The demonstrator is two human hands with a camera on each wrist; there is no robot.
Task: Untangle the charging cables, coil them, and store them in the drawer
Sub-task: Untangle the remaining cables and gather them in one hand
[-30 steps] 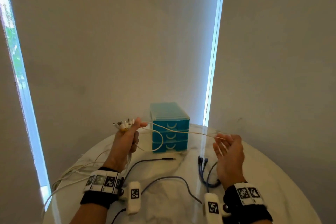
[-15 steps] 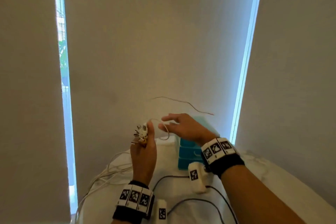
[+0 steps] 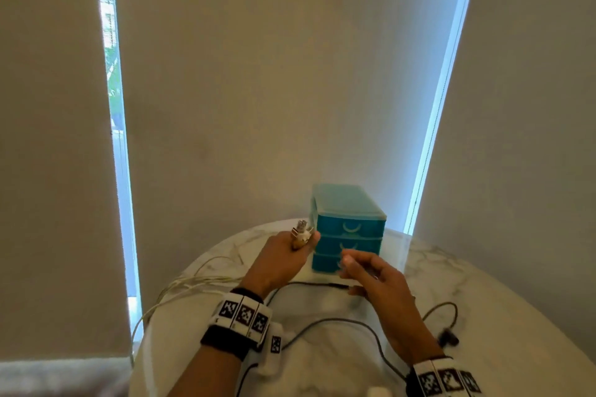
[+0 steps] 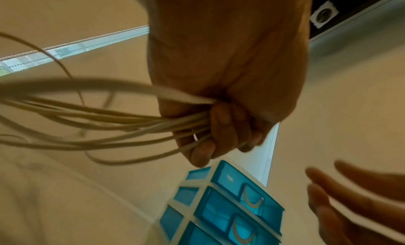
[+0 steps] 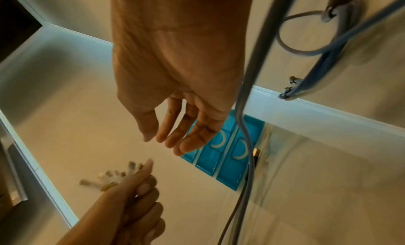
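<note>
Marble-patterned and round, the table [image 3: 503, 316] is carrying our work, and nearest to us dark cables [image 3: 338, 322] are lying loose across it between our wrists. Just beyond them we are gripping the white cables [image 4: 136, 120] in our left hand [image 3: 277, 263], fingers curled tight round the bundle; the left wrist view is showing the strands fanning out of the fist, which the head view is hiding, while the head view is showing the plugs [image 3: 301, 232] sticking up above the thumb and the slack trailing off the table's left edge. Our right hand [image 3: 377, 280] is hovering beside it, fingers relaxed and spread, holding nothing; only the right wrist view is showing the bare palm and a grey-blue cable [image 5: 245, 127] running past it. Farther back the teal drawer unit [image 3: 350, 229] is standing with all three drawers closed, in front of the pale blinds [image 3: 274, 74]. Half a second ago the right hand was reaching over above the left with a strand arcing in the air; now it is sitting lower, at the drawers' height.
</note>
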